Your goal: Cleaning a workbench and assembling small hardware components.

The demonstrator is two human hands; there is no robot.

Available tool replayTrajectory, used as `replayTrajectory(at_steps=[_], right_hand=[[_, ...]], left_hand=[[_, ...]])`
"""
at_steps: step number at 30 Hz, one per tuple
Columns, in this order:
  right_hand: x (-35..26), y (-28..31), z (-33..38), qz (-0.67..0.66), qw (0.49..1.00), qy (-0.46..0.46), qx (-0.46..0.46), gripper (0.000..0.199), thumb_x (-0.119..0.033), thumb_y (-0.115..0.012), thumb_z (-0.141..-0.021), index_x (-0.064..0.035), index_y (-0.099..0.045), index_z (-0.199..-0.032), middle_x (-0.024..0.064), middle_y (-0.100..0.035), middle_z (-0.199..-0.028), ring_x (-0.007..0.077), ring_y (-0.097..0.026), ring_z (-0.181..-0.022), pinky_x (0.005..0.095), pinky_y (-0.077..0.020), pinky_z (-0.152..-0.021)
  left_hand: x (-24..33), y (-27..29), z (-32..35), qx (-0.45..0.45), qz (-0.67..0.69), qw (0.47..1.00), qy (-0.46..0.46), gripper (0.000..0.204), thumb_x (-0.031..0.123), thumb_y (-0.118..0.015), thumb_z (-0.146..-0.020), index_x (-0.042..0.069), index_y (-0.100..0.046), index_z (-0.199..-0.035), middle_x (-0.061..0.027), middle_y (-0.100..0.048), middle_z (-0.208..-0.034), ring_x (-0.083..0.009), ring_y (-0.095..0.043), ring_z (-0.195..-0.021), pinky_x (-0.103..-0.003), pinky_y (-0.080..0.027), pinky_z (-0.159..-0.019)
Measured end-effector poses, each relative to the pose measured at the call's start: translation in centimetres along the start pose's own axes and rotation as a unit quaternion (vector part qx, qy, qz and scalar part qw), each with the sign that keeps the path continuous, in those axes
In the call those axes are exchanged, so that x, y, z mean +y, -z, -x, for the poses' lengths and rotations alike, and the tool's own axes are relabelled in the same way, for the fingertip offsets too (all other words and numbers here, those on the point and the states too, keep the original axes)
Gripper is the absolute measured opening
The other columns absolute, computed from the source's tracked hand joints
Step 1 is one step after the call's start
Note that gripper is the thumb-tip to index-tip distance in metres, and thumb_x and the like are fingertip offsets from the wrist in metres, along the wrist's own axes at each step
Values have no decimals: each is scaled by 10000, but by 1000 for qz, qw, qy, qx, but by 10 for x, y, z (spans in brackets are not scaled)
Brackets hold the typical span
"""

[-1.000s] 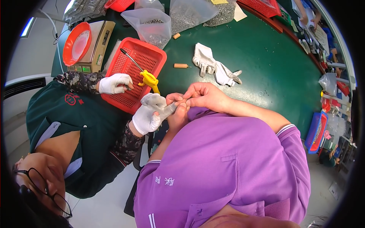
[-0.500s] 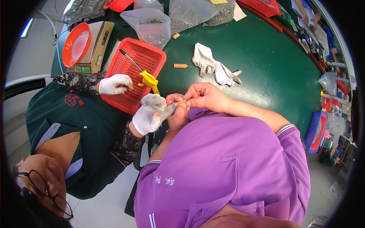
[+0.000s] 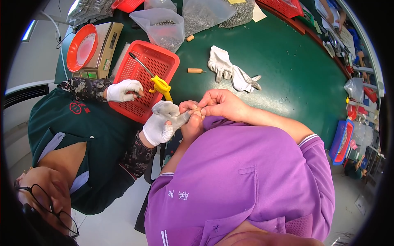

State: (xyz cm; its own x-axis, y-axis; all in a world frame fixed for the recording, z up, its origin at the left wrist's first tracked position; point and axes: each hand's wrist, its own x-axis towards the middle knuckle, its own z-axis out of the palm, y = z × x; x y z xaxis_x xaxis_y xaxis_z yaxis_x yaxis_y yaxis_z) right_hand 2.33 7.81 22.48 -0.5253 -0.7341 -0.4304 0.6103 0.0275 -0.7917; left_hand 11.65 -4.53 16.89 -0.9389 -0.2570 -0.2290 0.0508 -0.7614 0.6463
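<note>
My left hand point(image 3: 191, 123) and right hand point(image 3: 225, 106) meet at the near side of the table point(image 3: 295, 69), touching a co-worker's hand point(image 3: 160, 125) just to their left. Farther off, left, sits a basket point(image 3: 175, 67) with a tool point(image 3: 161, 85) slanting over it; left of that stands a scale point(image 3: 106, 48) bearing a bowl point(image 3: 85, 51). Beyond the basket are bags point(image 3: 169, 36). Beyond my right hand lie gloves point(image 3: 221, 62); left of them, a handle point(image 3: 194, 71), and farther still, near the bags, a stub point(image 3: 190, 38).

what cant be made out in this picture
All in the head view:
Tip of the co-worker's gloved finger: hidden by the person's left hand and right hand.
Whether those hands pinch something small: they cover it themselves.
Bagged grey pieces: too small for exact shapes.
Top-left red container: cut off by the upper edge.
</note>
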Motion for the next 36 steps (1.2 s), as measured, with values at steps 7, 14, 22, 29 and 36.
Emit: replayTrajectory(at_steps=[7,14,22,29,36], right_hand=[[-2,-1,1,-12,1000,-1,-6,119,-29,-637,-829,6,-586,-931,64,-661,-889,90,-617,-799,220,-495,-723],[1,-1,2,-5,1000,4,-9,114,-6,-616,-842,-2,-583,-951,61,-663,-891,96,-621,-809,217,-490,-737],[4,1,0,-6,1000,10,-13,117,-13,-625,-839,-3,-584,-948,61,-664,-892,92,-619,-812,218,-493,-734],[0,4,-2,20,1000,6,-13,112,-23,-633,-838,-8,-589,-940,55,-664,-898,85,-614,-810,215,-486,-730],[-1,4,-3,31,999,5,-14,115,-23,-633,-836,-3,-588,-940,59,-663,-898,91,-615,-813,222,-487,-741]], left_hand=[[1,-2,0,-1,-2,1000,-6,217,-53,-478,-769,71,-425,-939,-41,-459,-875,-80,-423,-683,-216,-385,-591],[14,-12,0,-13,-43,999,-13,223,-54,-476,-759,72,-425,-936,-44,-454,-886,-84,-423,-695,-217,-388,-598],[9,-11,-1,-22,7,999,-25,234,-58,-465,-742,69,-428,-935,-53,-447,-914,-93,-425,-719,-223,-397,-625],[10,-14,-4,-23,7,999,-30,253,-78,-444,-725,58,-425,-938,-65,-438,-930,-96,-426,-732,-225,-405,-643],[11,-14,-3,-30,11,999,-36,250,-79,-440,-727,55,-421,-937,-71,-439,-927,-98,-428,-737,-226,-408,-654]])
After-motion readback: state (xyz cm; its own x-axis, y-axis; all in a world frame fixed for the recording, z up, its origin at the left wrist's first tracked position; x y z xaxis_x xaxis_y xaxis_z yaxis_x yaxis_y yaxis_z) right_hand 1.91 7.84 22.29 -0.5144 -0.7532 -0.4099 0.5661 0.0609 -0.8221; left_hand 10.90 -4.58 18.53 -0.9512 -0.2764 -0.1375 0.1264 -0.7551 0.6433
